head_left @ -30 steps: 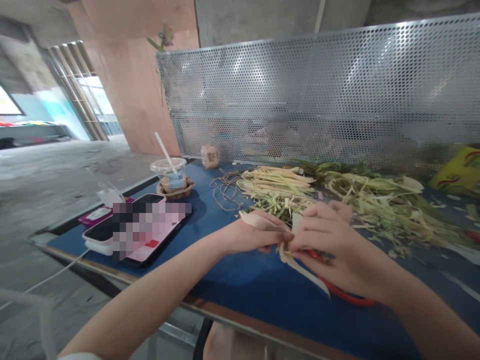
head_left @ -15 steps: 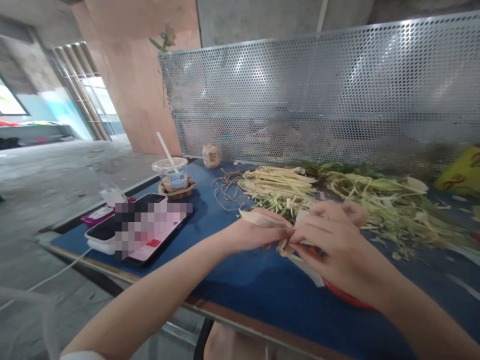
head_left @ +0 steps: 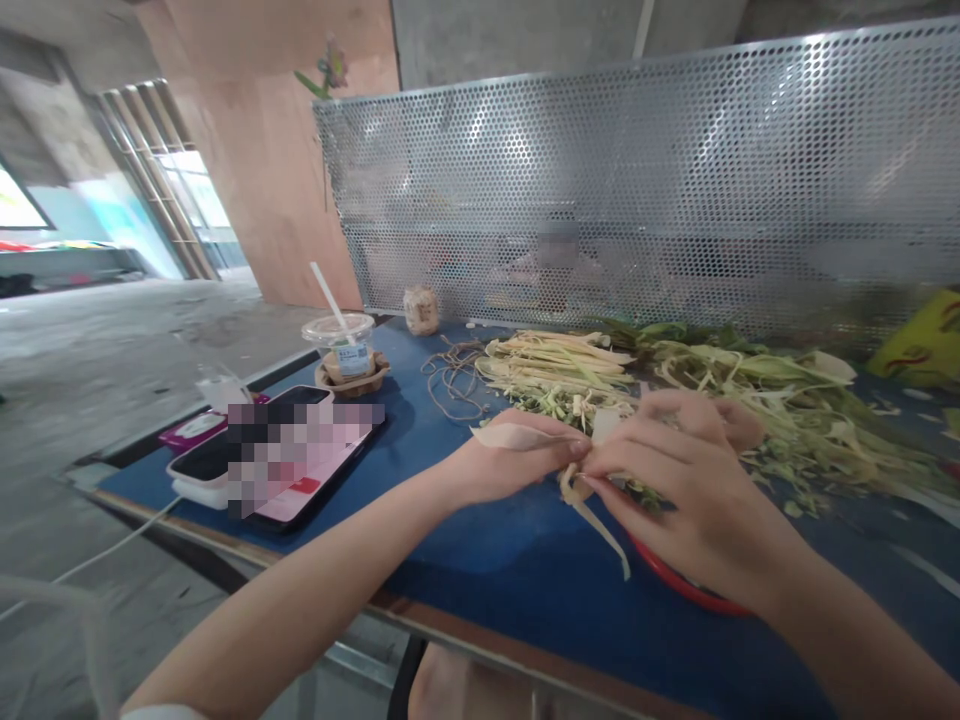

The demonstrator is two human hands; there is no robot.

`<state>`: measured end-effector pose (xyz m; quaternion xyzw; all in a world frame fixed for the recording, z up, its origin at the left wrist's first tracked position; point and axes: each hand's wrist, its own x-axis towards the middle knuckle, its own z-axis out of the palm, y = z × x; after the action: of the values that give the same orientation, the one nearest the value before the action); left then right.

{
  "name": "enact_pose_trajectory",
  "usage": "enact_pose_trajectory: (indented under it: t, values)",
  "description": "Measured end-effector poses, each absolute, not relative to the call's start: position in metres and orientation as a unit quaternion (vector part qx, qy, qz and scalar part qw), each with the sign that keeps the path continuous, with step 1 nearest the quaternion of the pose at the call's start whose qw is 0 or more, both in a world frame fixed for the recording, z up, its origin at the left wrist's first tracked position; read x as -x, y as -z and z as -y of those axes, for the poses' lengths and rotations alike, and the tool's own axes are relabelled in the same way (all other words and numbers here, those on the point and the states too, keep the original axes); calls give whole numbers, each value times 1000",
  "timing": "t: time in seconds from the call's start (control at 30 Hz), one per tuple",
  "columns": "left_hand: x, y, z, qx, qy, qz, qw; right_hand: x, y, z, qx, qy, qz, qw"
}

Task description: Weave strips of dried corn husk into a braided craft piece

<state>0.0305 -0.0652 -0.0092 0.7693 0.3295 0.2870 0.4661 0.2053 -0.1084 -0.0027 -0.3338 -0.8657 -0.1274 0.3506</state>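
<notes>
My left hand [head_left: 514, 462] is closed in a pinch on a pale corn husk [head_left: 517, 437] that lies across its back and thumb. Fingertip to fingertip with it, my right hand [head_left: 694, 480] pinches husk strips at the same spot. From between the hands a narrow, curled husk strip [head_left: 604, 528] dangles over the table. My right hand partly hides a red dish [head_left: 690, 588] with green bits in it. Just beyond the hands are a bundle of pale yellow husk strips [head_left: 555, 360] and short green trimmings [head_left: 540, 400].
Loose green husks [head_left: 757, 375] spread over the right of the blue table [head_left: 480, 570]. Brown twine [head_left: 454, 380], a lidded cup with a straw [head_left: 349, 360] and phones [head_left: 300, 495] are on the left. A perforated metal screen [head_left: 600, 190] stands behind.
A wide husk piece below my hands has given way to a thin dangling strip. My right hand has lifted and shifted slightly rightward; my left has barely moved.
</notes>
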Motion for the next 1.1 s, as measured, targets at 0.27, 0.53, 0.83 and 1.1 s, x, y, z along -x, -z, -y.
enact_pose_trajectory:
  t: [0.27,0.53,0.83,1.1]
  values:
    - [-32,8,65,-778,-321,-307,444,-208,8,106,360,197,864,291]
    - [-35,19,62,-732,-330,-311,508,-207,11,109,375,254,854,255]
    - [-34,15,58,-675,-345,-257,599,-212,8,104,394,242,833,304]
    - [-31,13,57,-669,-357,-224,612,-216,1,105,384,177,828,368]
